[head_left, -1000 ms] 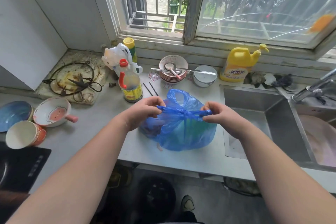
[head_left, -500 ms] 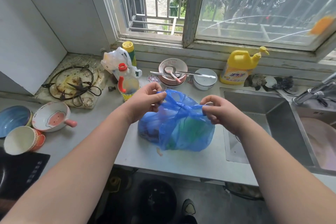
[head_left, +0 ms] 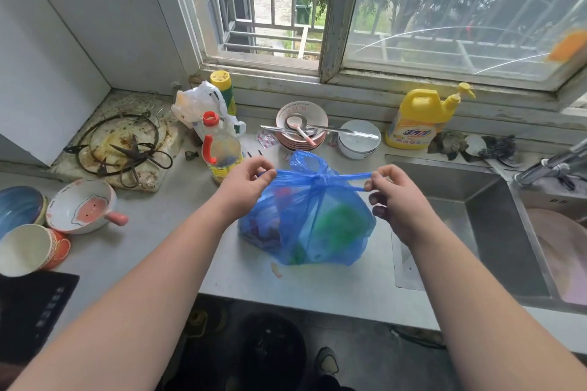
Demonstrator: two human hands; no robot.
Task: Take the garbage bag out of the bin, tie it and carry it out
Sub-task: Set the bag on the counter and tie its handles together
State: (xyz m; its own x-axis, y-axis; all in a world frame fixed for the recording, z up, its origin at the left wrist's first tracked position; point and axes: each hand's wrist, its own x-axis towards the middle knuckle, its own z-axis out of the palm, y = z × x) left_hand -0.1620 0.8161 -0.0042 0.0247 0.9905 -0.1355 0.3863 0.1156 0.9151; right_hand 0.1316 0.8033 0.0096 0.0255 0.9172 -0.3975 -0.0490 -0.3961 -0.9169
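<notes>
A full blue garbage bag [head_left: 311,225] rests on the grey counter [head_left: 152,241] in front of me, with green and dark contents showing through the plastic. Its top is gathered into a knot at the middle. My left hand [head_left: 244,187] pinches the left handle end, and my right hand [head_left: 394,200] pinches the right one. Both ends are stretched taut sideways from the knot. A dark round bin [head_left: 270,349] stands on the floor below the counter edge.
An oil bottle [head_left: 219,149] stands just behind my left hand. Stacked plates [head_left: 301,130], a white bowl [head_left: 359,140] and a yellow detergent jug [head_left: 416,120] line the back. Bowls and a cup [head_left: 28,247] sit left. A steel sink [head_left: 482,219] lies right.
The bag's ends were brought together and crossed half a second ago. Now my hands have moved apart, drawing the ends tight into a knot.
</notes>
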